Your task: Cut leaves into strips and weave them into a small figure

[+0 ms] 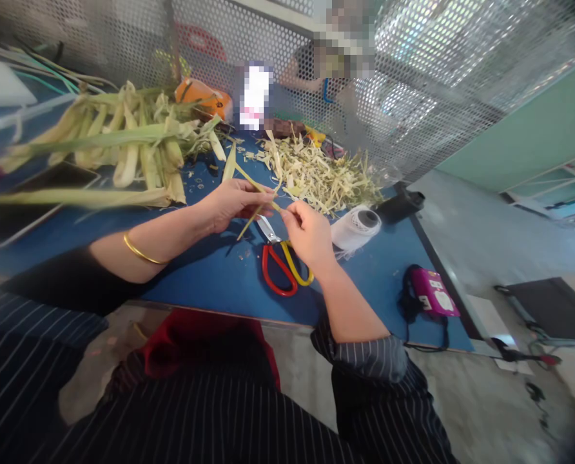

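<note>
My left hand and my right hand meet above the blue table, both closed on thin greenish-yellow plant strips. One strip slants up past the left fingers, another hangs below them. My right thumb and forefinger pinch the strip's other end. Under the hands lie scissors with one red and one yellow handle, their blades partly showing. To the right of my right hand a cone of white thread lies on its side. Beyond the hands is a heap of pale shredded trimmings.
Bundles of pale green stalks lie at the left, partly over a dark tablet-like slab. An orange object stands behind. At the right are a black cylinder and a purple box. A perforated metal screen borders the back; a person is behind it.
</note>
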Demonstrator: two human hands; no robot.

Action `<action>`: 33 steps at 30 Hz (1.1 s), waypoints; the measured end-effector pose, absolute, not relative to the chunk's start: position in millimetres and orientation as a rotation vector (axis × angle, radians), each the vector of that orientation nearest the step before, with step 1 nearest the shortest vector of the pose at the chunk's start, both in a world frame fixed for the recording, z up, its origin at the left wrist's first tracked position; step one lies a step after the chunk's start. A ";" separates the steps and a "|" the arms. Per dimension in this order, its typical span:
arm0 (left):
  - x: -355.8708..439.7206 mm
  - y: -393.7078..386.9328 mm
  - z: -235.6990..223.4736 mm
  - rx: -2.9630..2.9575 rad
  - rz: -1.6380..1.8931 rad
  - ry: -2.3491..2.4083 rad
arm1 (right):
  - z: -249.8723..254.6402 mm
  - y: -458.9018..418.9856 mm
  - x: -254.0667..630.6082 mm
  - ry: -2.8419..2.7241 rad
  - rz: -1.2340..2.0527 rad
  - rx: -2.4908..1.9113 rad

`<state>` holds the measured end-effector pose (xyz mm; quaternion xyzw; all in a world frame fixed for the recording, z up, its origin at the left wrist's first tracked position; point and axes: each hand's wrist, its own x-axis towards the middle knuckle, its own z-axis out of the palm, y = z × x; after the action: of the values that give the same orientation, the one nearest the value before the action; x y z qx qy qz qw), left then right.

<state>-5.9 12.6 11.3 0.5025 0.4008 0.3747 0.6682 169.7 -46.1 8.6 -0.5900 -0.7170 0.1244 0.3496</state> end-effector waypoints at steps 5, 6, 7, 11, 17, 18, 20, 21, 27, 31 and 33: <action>-3.8 8.5 7.9 1.140 0.799 0.922 | 11.4 -43.0 171.8 -1.656 0.811 -1.381; -2.8 6.7 7.6 1.140 0.779 0.903 | 10.8 -41.0 173.0 -1.538 0.912 -1.348; -1.8 4.8 7.3 1.139 0.755 0.882 | 9.9 -39.1 174.1 -1.436 0.994 -1.317; 2.9 -3.5 6.9 1.185 0.673 0.843 | 4.7 -34.2 174.2 -1.300 1.156 -1.207; 8.8 -8.8 7.7 1.368 0.703 0.845 | -6.3 -33.0 165.2 -1.208 0.892 -1.225; 9.2 -9.1 7.6 1.393 0.693 0.848 | -8.3 -33.1 163.6 -1.193 0.859 -1.240; 9.4 -10.0 7.1 1.434 0.671 0.863 | -11.4 -33.5 160.7 -1.182 0.819 -1.267; 9.2 -10.6 6.8 1.450 0.660 0.866 | -12.2 -33.7 159.7 -1.181 0.806 -1.272; 7.6 -10.1 5.8 1.422 0.699 0.895 | -5.1 -29.4 169.8 -1.182 0.914 -1.234; 7.7 -7.2 8.1 1.355 0.766 0.971 | -2.0 -23.7 185.1 -1.185 0.774 -1.248; 8.1 -6.6 9.4 1.370 0.775 0.963 | -3.4 -22.5 189.0 -1.242 0.616 -1.291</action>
<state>8.1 -6.6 9.4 0.5921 0.4159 0.3348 0.6037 189.0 -22.5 -3.4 -0.5532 -0.5322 0.2641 0.5839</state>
